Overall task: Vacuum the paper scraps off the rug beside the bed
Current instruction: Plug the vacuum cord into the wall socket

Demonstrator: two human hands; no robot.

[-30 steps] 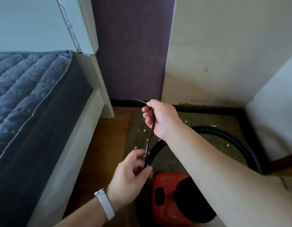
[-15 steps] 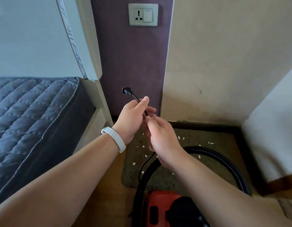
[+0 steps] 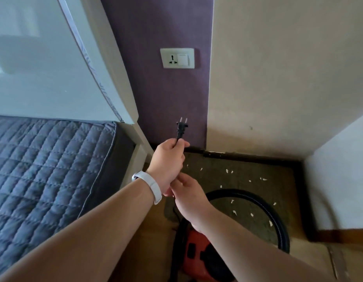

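**A:** Where are the paper scraps to be found?

**B:** The paper scraps are scattered over the rug, from its far edge by the skirting to its right side. Several lie inside the loop of the hose. None appears to have been picked up.

**A:** And the machine?

**B:** The red vacuum cleaner is parked at the rug's near edge, beside the bed. It is judged to be unpowered, as its plug is held in the air, prongs up, well below the wall socket.

**A:** How are the hands placed?

**B:** The plug's lower end is pinched by the left hand. The right hand is curled just beneath the left wrist. Whether the cord is gripped there cannot be told, since it is hidden.

**A:** What is left to be done?

**B:** Nearly everything, it would seem. The plug has yet to be inserted, a nozzle, not seen here, taken up, and the rug gone over.
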